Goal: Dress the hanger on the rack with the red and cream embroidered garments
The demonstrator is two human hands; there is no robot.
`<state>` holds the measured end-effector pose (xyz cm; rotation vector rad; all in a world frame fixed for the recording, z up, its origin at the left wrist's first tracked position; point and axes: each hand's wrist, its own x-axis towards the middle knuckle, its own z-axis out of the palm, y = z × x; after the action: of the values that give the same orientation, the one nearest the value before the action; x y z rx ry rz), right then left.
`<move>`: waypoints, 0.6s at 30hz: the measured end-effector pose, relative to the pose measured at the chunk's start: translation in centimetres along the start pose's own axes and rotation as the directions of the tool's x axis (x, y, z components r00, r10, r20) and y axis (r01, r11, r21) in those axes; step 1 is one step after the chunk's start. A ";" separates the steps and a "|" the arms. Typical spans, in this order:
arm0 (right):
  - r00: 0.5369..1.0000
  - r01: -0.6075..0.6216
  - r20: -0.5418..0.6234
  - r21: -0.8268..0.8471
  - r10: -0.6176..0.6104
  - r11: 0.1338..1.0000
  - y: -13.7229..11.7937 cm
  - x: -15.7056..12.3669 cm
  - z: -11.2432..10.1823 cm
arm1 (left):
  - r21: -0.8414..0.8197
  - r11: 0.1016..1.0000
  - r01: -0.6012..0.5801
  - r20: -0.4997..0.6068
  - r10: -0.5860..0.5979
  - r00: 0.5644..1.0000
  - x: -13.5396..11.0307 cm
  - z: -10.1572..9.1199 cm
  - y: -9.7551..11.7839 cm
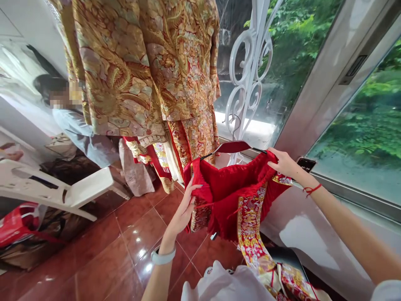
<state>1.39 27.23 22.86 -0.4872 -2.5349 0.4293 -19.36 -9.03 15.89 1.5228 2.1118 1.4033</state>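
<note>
My left hand [184, 209] and right hand [283, 164] pinch the red skirt [226, 179] shut-fingered. Seemingly on hanger [233, 146]; embroidered panel [250, 228] trails loose.

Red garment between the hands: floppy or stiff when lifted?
The red garment will probably be floppy: its cloth sags in folds between the left hand and right hand. Its embroidered panel hangs down and may swing. The hanger across its top looks rigid, so that edge may stay spread.

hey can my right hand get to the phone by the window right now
Probably not without letting go: the right hand grips the red garment. Otherwise the way looks free; the phone shows close by.
</note>
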 end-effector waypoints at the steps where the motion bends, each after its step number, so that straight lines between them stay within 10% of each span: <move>1: 1.000 0.000 -0.008 -0.002 0.000 1.000 0.0 0.0 0.0 | -0.032 0.999 -0.003 0.085 0.005 0.996 -0.7 -0.9 -0.2; 5: 1.000 0.002 -0.003 0.001 -0.002 1.000 0.0 0.0 -0.3 | -0.067 0.998 -0.014 0.374 0.038 0.927 -0.1 -7.4 0.0; 8: 1.000 -0.013 0.019 0.019 0.013 1.000 -0.1 0.1 -0.5 | -0.100 0.995 -0.010 0.175 0.027 0.984 3.8 -11.0 1.0; 15: 1.000 -0.021 -0.021 0.071 0.023 0.997 -0.6 0.1 0.3 | 0.294 0.941 -0.164 -0.082 0.196 0.977 8.2 -2.1 3.4; 18: 1.000 -0.027 -0.012 0.073 0.028 0.997 -1.0 -0.1 0.3 | 0.181 0.981 -0.068 -0.289 0.119 0.950 10.3 -1.2 1.3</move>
<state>1.06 26.28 22.98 -0.4969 -2.4934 0.5247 -24.00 -1.28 21.24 1.5755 2.4194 1.6144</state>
